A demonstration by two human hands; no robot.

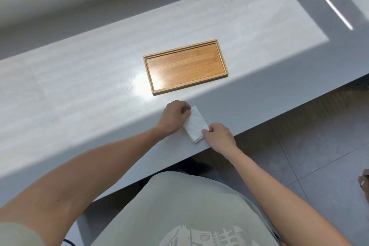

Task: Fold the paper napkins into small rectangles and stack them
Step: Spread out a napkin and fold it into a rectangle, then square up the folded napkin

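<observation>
We see a white paper napkin (195, 124), folded into a small rectangle, lying flat on the grey bench (79, 86) close to its near edge, where the bench ends above a tiled floor (299, 146). We note layered edges at the napkin's near corner, so it may be more than one sheet; we cannot tell how many. The left hand (173, 117) rests on the bench at the napkin's far left corner, its fingers curled and pinching the paper's edge there. The right hand (218, 135) sits at the napkin's near right side, thumb and fingers curled and pinching that corner. Both forearms reach in from the near side, the right one crossing the bench's near edge. Farther in, toward the middle of the bench, we find a shallow rectangular wooden tray (185, 67), lying apart from the napkin and holding nothing visible. A bright glare falls on the bench just beside the tray's near left corner.
</observation>
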